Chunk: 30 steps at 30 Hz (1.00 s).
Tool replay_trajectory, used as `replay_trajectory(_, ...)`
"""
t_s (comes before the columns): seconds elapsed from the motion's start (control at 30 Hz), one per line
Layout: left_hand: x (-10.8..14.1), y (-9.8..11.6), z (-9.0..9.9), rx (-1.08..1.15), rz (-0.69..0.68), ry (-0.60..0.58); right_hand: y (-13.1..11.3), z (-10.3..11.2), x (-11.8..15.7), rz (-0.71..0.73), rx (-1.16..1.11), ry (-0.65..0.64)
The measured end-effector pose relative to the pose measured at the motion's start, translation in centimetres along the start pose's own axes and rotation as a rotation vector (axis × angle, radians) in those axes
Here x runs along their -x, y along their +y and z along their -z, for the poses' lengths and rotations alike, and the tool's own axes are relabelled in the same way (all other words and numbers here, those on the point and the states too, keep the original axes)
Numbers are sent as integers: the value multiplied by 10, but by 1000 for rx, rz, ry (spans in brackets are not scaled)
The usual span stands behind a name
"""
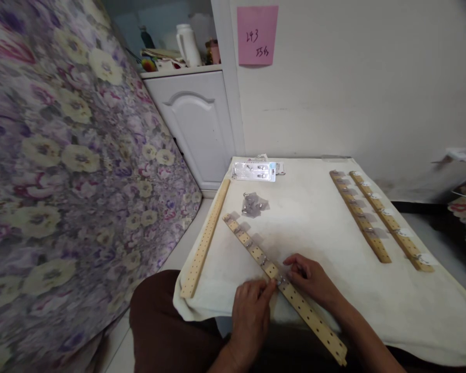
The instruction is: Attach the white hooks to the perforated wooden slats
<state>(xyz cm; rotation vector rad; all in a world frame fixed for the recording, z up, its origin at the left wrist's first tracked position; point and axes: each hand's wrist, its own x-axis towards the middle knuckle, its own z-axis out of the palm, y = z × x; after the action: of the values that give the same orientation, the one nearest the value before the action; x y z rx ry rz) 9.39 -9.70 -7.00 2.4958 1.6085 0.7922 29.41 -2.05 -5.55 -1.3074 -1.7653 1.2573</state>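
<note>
Wooden perforated strip overhangs table's near edge. Left hand at metal hook, right hand beside; pinches unclear. Hook-seating likely; calls for steady alignment.

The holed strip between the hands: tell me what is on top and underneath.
Small metal fittings line the far part of the strip, and the left hand touches it beside the nearest one. The near part shows bare holes. What lies directly underneath is covered.

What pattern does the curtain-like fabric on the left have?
The fabric is floral, purple and cream, seen in the head view.
</note>
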Motion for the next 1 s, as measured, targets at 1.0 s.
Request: replay_trajectory(1.0, -4, 2, 7, -4, 17, -42, -1, -9, -5, -43, 165, 76)
